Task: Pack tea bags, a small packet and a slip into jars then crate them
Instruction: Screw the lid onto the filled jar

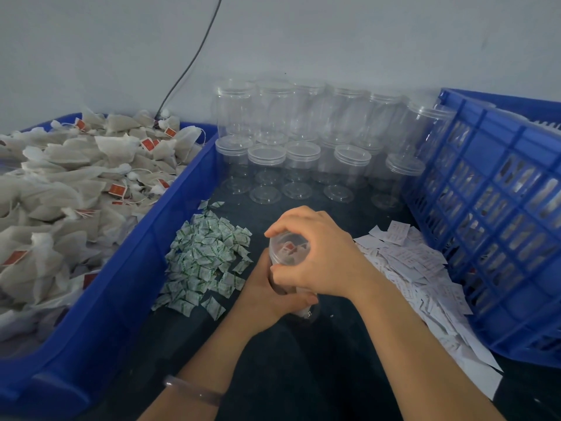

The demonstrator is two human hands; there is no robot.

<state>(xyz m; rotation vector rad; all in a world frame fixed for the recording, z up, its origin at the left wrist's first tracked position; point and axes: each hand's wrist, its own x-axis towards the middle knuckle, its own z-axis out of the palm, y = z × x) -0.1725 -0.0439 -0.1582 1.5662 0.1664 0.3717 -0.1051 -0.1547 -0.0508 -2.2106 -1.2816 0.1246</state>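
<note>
On our left sits a bin (121,284) full of tea bags (60,177). Just right of it, on the table (303,375), lies a heap of small packets (203,256). The jar (283,252) stands in the middle, between that heap and a heap of slips (419,268). The crate (501,223) is far right, right beside the slips. More jars (303,153) stand behind, by the wall (303,41).
</note>
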